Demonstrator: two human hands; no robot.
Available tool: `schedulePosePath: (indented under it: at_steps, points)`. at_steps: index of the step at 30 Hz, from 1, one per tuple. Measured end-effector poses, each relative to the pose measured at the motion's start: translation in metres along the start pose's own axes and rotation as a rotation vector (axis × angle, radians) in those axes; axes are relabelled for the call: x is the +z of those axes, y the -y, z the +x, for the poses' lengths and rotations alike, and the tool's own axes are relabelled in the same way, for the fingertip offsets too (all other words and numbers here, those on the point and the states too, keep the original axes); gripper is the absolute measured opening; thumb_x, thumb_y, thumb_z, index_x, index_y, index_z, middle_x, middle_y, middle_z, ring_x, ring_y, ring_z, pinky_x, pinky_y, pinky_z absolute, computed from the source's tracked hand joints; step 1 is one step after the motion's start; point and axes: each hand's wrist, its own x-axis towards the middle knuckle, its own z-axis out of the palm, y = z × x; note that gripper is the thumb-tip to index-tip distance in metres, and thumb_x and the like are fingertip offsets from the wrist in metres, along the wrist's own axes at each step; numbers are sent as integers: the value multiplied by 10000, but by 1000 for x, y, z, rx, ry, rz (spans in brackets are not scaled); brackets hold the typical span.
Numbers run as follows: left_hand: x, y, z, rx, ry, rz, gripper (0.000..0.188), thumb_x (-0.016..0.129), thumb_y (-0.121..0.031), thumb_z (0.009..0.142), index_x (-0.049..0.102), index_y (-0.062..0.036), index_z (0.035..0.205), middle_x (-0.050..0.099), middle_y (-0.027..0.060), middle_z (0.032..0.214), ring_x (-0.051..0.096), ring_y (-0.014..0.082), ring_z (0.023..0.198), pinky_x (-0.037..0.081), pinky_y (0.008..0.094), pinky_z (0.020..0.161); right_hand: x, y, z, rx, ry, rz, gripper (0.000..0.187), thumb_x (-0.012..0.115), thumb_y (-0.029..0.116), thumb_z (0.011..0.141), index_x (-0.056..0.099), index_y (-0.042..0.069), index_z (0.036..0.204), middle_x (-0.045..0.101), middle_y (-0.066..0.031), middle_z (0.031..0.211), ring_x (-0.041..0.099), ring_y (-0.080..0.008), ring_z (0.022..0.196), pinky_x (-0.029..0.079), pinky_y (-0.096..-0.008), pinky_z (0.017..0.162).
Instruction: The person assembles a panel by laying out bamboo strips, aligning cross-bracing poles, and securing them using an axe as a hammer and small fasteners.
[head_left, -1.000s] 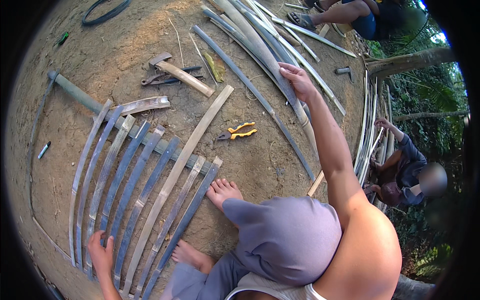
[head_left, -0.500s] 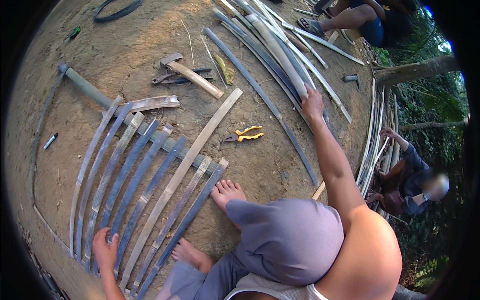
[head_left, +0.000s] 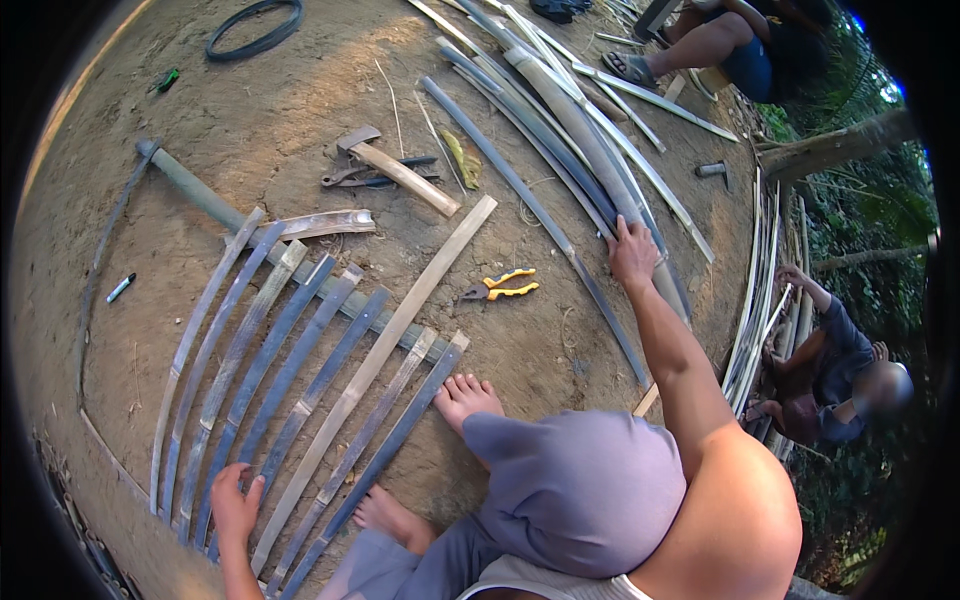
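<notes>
My left hand (head_left: pixel 235 505) hovers over or rests on the lower ends of several flat bamboo slats (head_left: pixel 262 360), fingers loosely curled and thumb apart, with nothing seen held. These slats lie side by side across a long green bamboo pole (head_left: pixel 195 190). A longer, paler slat (head_left: pixel 395 320) lies among them. Stretched out to the right, my right hand (head_left: pixel 633 252) closes on a bamboo strip (head_left: pixel 575 135) in a heap of split bamboo. Its fingertips touch the strips' edges; the palm side is hidden.
Yellow-handled pliers (head_left: pixel 498 286), a hatchet (head_left: pixel 400 172) over dark-handled cutters (head_left: pixel 350 180), a marker (head_left: pixel 121 288) and a wire coil (head_left: pixel 255 28) lie on the dirt. One person (head_left: pixel 840 360) sits at right by long thin strips; another person (head_left: pixel 740 50) sits at far right.
My right hand has drawn a little nearer to me along the bamboo heap. The left hand remains by the slat ends. The whole view has shifted slightly.
</notes>
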Motion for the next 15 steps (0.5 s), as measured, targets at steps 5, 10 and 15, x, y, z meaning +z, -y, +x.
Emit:
schedulePosePath:
  at_steps: [5, 10, 15]
  points:
    - [3, -7, 1, 23, 7, -8, 309, 790, -131, 816, 689, 14, 1069, 714, 199, 984, 692, 352, 937, 530, 436, 839, -17, 35, 51, -131, -85, 19, 532, 682, 390, 945, 576, 136, 1401, 553, -113, 1362, 511, -322, 1277, 473, -489, 977]
    - [4, -1, -2, 51, -3, -15, 311, 799, -143, 803, 689, 13, 1049, 722, 191, 962, 708, 342, 914, 540, 415, 815, -22, 64, 76, 46, 102, -5, 445, 710, 387, 929, 607, 100, 1252, 564, -112, 1352, 510, -324, 1302, 474, -501, 994]
    - [1, -7, -3, 26, -4, -23, 319, 803, -171, 803, 698, 8, 1046, 723, 194, 975, 709, 339, 924, 546, 419, 833, 5, 53, 76, -68, 65, 11, 343, 686, 337, 950, 613, 94, 1180, 614, -112, 1277, 552, -330, 1259, 501, -512, 946]
